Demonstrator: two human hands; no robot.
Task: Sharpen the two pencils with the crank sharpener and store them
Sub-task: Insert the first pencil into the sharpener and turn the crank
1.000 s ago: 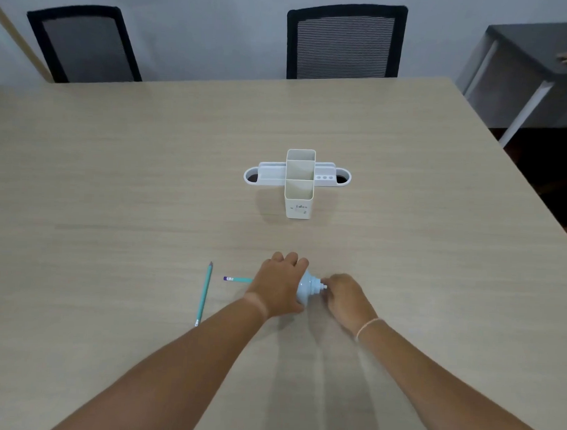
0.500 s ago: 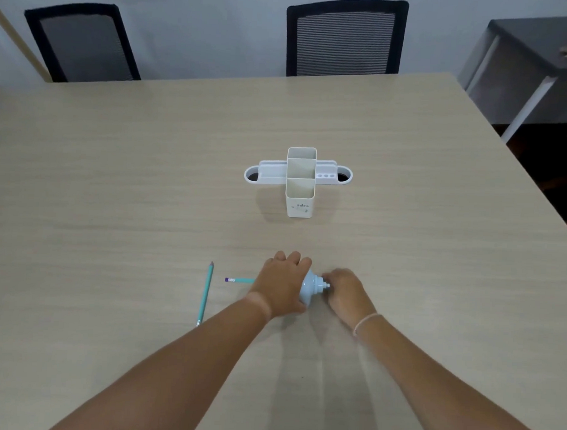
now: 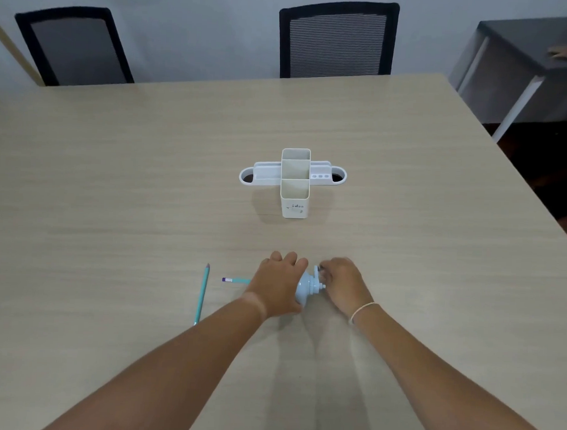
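The left hand [image 3: 280,284] is lying palm-down over the pale blue crank sharpener [image 3: 308,285], fingers curled around its body and pressing it to the wooden table [image 3: 114,191]. The right hand [image 3: 344,285] is closing its fingertips on the crank handle [image 3: 318,271] at the sharpener's right end, with the rest of the fingers bent in tight; a thin band is sitting on that wrist. 1 teal pencil [image 3: 237,280] is sticking out from under the left hand toward the left, its purple eraser end showing, so its other end is hidden where the sharpener's opening would be. The 2nd teal pencil [image 3: 202,294] is lying loose on the table just left of that, well apart from both hands, its tip pointing away from the person. The white desk organizer [image 3: 295,183] is standing farther back at the middle of the table, its upright compartments showing nothing inside. 2 black chairs [image 3: 337,41] are standing at the table's far edge.
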